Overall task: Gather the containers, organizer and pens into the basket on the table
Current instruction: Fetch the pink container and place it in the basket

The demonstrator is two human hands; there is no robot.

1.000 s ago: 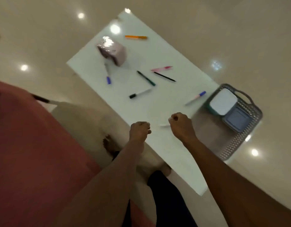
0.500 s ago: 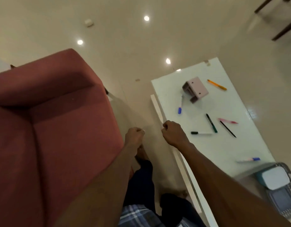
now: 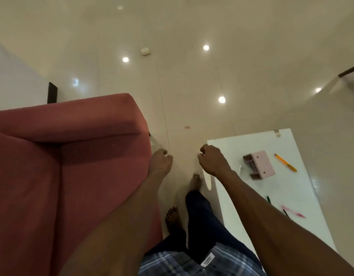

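Nearest the camera, at the bottom edge, a plaid shirt hem (image 3: pixel 172 261) and dark trousers (image 3: pixel 204 216) show, with 2 bare feet on the glossy cream floor (image 3: pixel 192 76); the left foot (image 3: pixel 173 217) stands close to the sofa, the right foot (image 3: pixel 195 182) just ahead of it by the table's corner. Both bare forearms reach forward from there. Over the gap between the furniture, the left hand (image 3: pixel 161 163) is curled into a loose fist with nothing visible in it, just beside the edge of the red sofa (image 3: pixel 52 176). Level with it, the right hand (image 3: pixel 213 161) is also curled shut, fingertips tucked under; whether it pinches anything I cannot tell. It hangs over the near left corner of the white table (image 3: pixel 251 216). On the table, partly hidden by the right forearm, lie a green pen (image 3: pixel 268 199), a black pen (image 3: pixel 285 212) and a blurred pink pen (image 3: pixel 293 211). Farther along, the pink organizer (image 3: pixel 259 164) lies tipped on its side, its open compartments facing the hand, with a small white object, too blurred to identify, just left of it. Beyond it an orange pen (image 3: pixel 285 162) lies apart near the table's far edge. Ceiling lights reflect as bright spots on the floor beyond.
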